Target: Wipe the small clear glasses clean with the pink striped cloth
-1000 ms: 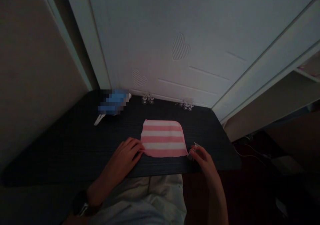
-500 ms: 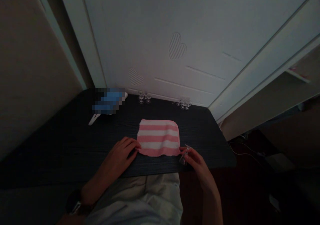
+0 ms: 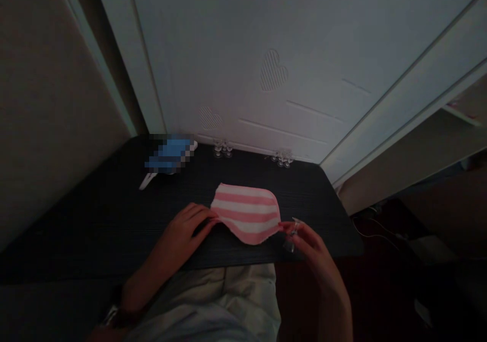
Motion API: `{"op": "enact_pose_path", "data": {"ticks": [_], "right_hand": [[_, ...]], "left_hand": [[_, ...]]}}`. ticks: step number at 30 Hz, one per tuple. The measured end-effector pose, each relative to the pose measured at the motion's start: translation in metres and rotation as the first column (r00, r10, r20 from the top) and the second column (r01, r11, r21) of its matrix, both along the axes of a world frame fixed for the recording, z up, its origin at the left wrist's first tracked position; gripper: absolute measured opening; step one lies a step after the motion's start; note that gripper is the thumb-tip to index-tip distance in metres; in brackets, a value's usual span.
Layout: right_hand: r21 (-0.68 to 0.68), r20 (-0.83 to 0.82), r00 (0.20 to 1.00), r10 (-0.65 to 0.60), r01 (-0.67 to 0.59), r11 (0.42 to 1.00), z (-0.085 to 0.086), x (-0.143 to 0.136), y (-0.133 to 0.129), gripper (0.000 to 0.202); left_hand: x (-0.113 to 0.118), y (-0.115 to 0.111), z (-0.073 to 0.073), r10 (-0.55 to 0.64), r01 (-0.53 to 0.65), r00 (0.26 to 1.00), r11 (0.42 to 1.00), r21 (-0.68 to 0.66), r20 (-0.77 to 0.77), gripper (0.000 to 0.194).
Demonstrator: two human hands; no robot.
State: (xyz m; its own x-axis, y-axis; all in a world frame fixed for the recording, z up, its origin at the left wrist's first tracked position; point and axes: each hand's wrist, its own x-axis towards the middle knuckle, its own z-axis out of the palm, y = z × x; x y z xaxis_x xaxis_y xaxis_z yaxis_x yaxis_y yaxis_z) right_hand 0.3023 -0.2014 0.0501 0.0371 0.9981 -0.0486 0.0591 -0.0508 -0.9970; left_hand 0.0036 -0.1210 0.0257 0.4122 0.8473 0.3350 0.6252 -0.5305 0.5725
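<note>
A pink-and-white striped cloth [image 3: 247, 212] lies on the dark table, its near edge sagging in a curve between my hands. My left hand [image 3: 190, 230] pinches the cloth's near left corner between thumb and fingers. At the near right corner, the fingertips of my right hand [image 3: 306, 240] are closed on the cloth's edge. That same hand also holds a small clear plastic piece [image 3: 291, 240], which looks like a suction-cup clip. Part of this piece is hidden by my fingers.
Two clusters of clear suction-cup-like pieces [image 3: 222, 148] [image 3: 283, 158] sit along the back of the dark table [image 3: 182, 190]. A blurred-out blue object with a white edge [image 3: 171, 154] lies at the back left. A white panel with embossed hearts [image 3: 228, 53] rises behind.
The cloth's near corners have been drawn up slightly, and its near edge now bows downward in the middle. My right hand has moved a little to the right with the clear piece.
</note>
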Motion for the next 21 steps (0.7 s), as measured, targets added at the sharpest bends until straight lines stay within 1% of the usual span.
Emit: {"op": "enact_pose_path", "data": {"ticks": [3,5,7,9,11,12,14,15,16,18,21], "right_hand": [[0.058,-0.064,0.998,-0.002,0.006,0.998,0.021,0.005,-0.009,0.025],[0.107,-0.115,0.993,-0.034,0.046,0.993,0.034,0.008,-0.009,0.025],[0.149,-0.153,0.985,-0.077,0.100,0.984,0.044,0.009,-0.001,0.021],[0.179,-0.177,0.979,-0.099,0.131,0.975,0.046,0.009,0.013,0.018],[0.176,-0.165,0.978,-0.131,0.160,0.971,0.041,0.010,0.029,0.018],[0.166,-0.145,0.976,-0.162,0.186,0.969,0.035,0.011,0.035,0.019],[0.141,-0.087,0.968,-0.237,0.247,0.959,0.020,0.016,0.043,0.021],[0.129,-0.060,0.962,-0.266,0.271,0.954,0.011,0.019,0.043,0.021],[0.113,-0.041,0.958,-0.285,0.287,0.951,0.002,0.023,0.041,0.022],[0.064,-0.025,0.951,-0.309,0.310,0.949,-0.015,0.028,0.034,0.023],[-0.041,-0.018,0.957,-0.288,0.287,0.957,-0.034,0.029,0.017,0.026]], "left_hand": [[0.000,-0.010,0.024,0.010,-0.007,0.995,1.000,-0.030,0.100,0.020],[0.001,-0.013,0.040,0.009,-0.001,0.986,0.999,-0.052,0.168,0.020],[0.006,-0.006,0.051,0.020,-0.008,0.979,0.998,-0.059,0.203,0.020],[0.014,0.010,0.053,0.046,-0.033,0.977,0.997,-0.063,0.209,0.021],[0.020,0.032,0.045,0.056,-0.046,0.978,0.997,-0.054,0.201,0.023],[0.023,0.042,0.039,0.069,-0.064,0.985,0.997,-0.036,0.160,0.025],[0.023,0.057,0.022,0.111,-0.112,0.994,0.993,0.036,0.023,0.028],[0.021,0.060,0.014,0.096,-0.095,0.995,0.995,0.035,-0.021,0.030],[0.019,0.060,0.006,0.076,-0.075,0.997,0.997,0.013,-0.030,0.030],[0.014,0.053,-0.005,0.050,-0.051,0.998,0.998,-0.022,-0.038,0.028],[0.012,0.038,-0.011,0.019,-0.022,0.998,0.998,-0.052,-0.053,0.026]]}}
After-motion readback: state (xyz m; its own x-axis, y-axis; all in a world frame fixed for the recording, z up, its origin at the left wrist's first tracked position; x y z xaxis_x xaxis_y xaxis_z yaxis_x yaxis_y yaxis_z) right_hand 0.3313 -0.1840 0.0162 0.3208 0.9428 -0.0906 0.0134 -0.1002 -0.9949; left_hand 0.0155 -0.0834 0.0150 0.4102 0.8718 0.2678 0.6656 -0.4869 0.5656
